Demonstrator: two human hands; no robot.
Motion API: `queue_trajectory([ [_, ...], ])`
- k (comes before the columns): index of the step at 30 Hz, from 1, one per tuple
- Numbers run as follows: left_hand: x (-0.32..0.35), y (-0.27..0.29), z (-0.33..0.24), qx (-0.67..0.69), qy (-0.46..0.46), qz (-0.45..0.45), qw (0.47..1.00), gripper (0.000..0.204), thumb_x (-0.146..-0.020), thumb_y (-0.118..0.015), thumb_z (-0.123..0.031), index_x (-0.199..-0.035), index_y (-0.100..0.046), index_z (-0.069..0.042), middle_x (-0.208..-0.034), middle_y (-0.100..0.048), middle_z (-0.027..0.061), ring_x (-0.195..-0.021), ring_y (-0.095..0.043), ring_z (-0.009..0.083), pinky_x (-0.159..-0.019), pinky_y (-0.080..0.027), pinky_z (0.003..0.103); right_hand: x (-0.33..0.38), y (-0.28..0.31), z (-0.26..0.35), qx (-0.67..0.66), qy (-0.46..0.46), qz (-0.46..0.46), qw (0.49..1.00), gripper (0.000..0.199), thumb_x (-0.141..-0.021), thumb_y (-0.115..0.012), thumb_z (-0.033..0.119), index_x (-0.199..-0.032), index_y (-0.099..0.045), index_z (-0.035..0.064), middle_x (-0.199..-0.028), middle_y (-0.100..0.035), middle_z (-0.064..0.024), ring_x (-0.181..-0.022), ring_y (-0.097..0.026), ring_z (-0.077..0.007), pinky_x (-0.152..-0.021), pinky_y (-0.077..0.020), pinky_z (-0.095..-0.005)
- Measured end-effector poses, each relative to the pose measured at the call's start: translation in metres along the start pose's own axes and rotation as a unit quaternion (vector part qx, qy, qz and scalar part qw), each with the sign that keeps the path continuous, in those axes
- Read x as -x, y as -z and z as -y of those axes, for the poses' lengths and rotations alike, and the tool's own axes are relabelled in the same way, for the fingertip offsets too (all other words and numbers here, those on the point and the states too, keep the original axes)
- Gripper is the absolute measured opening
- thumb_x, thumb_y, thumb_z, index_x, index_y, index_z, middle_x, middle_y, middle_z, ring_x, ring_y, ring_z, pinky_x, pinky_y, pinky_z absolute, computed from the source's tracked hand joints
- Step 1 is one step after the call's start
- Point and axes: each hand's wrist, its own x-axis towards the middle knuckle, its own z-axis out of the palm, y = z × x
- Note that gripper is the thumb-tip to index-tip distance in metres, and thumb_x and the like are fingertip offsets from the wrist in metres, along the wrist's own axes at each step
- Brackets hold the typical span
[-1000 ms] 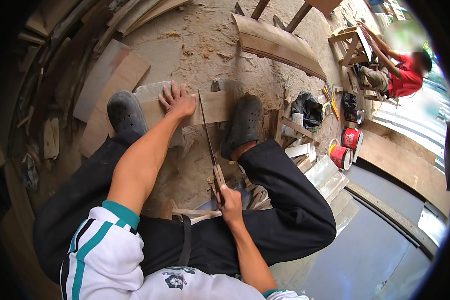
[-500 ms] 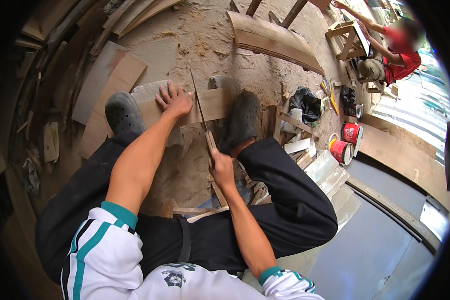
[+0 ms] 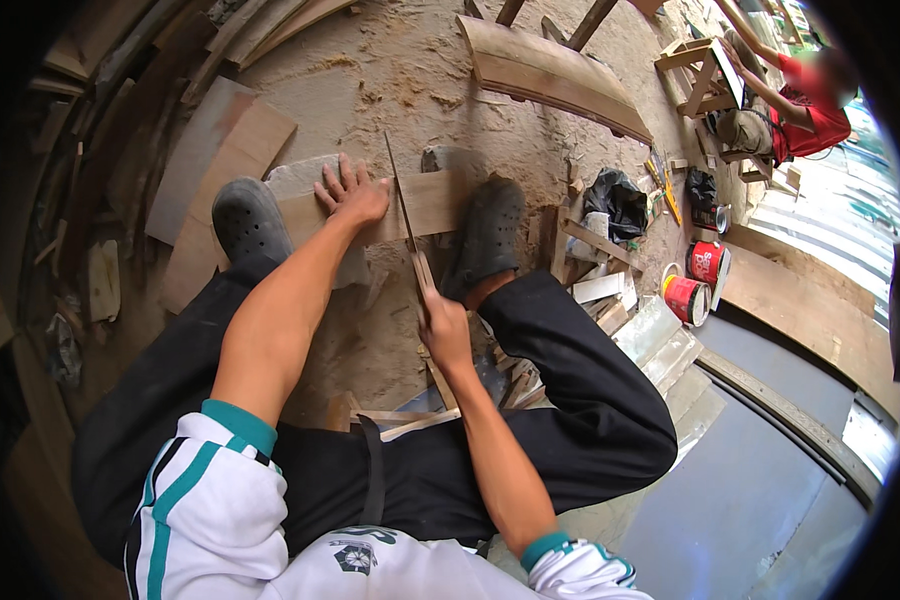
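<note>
My right hand [image 3: 443, 328] is closed around the wooden handle of a handsaw [image 3: 404, 208]. The saw's thin blade points away from me and crosses a flat wooden board [image 3: 433, 206]. To the left of the blade, my left hand [image 3: 360, 197] lies on the board with its fingers spread, pressing from above. Grey blocks support the board; one block [image 3: 302, 176] shows beyond my left hand. My dark clogs are at both sides, the right clog [image 3: 490, 228] against the board's right end. The blade's cutting edge is too thin to show any cut.
Planks [image 3: 232, 165] and scrap wood lie on the left. Beyond the board stands a curved wooden piece [image 3: 555, 75] on legs. To the right are a black plastic bag [image 3: 615, 203], paint cans [image 3: 686, 298] and offcuts. A person in red [image 3: 810, 110] works at the far right.
My right hand and the saw have slid slightly forward, away from me. My left hand stays on the board. The person in red has shifted a little.
</note>
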Motion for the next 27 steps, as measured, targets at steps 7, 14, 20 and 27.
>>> queue_trajectory([
  [7, -0.008, -0.009, 0.011, -0.009, -0.005, -0.031, 0.999, 0.079, -0.097, -0.037, -0.057, -0.157, -0.018, -0.009, -0.165, 0.010, 0.0148, -0.147, 0.018, 0.0450, -0.112, 0.013, 0.065, 0.055, 0.038, 0.036, -0.136, -0.190, 0.067, 0.970, 0.048, -0.101, -0.041, 0.027, -0.062, -0.049, -0.0002, -0.051, -0.043, -0.0121, -0.048, -0.047, -0.0235, -0.050, -0.0349, -0.0388],
  [14, -0.006, -0.004, 0.010, -0.003, 0.015, -0.015, 1.000, 0.078, -0.097, -0.038, -0.055, -0.157, -0.016, -0.011, -0.165, 0.011, 0.0132, -0.147, 0.018, 0.0442, -0.112, 0.014, 0.064, 0.048, 0.031, 0.021, -0.178, -0.215, 0.062, 0.958, 0.053, -0.103, -0.042, 0.038, -0.061, -0.047, 0.0055, -0.051, -0.041, -0.0003, -0.041, -0.038, -0.0120, -0.044, -0.0292, -0.0279],
  [20, -0.003, -0.001, 0.000, -0.005, -0.002, -0.001, 1.000, 0.078, -0.097, -0.038, -0.055, -0.157, -0.016, -0.011, -0.165, 0.012, 0.0125, -0.147, 0.019, 0.0425, -0.113, 0.013, 0.063, 0.027, 0.010, -0.022, 0.094, 0.156, -0.053, 0.982, 0.050, -0.104, -0.041, 0.033, -0.062, -0.048, 0.0051, -0.051, -0.042, -0.0005, -0.041, -0.039, -0.0127, -0.043, -0.0291, -0.0288],
  [27, -0.006, -0.002, 0.015, -0.005, 0.006, -0.006, 1.000, 0.077, -0.097, -0.038, -0.054, -0.157, -0.016, -0.011, -0.164, 0.014, 0.0132, -0.147, 0.021, 0.0435, -0.112, 0.014, 0.064, 0.060, 0.035, 0.030, -0.041, -0.080, 0.062, 0.994, 0.035, -0.100, -0.046, 0.020, -0.072, -0.051, -0.0016, -0.057, -0.046, -0.0160, -0.051, -0.048, -0.0316, -0.053, -0.0361, -0.0415],
])
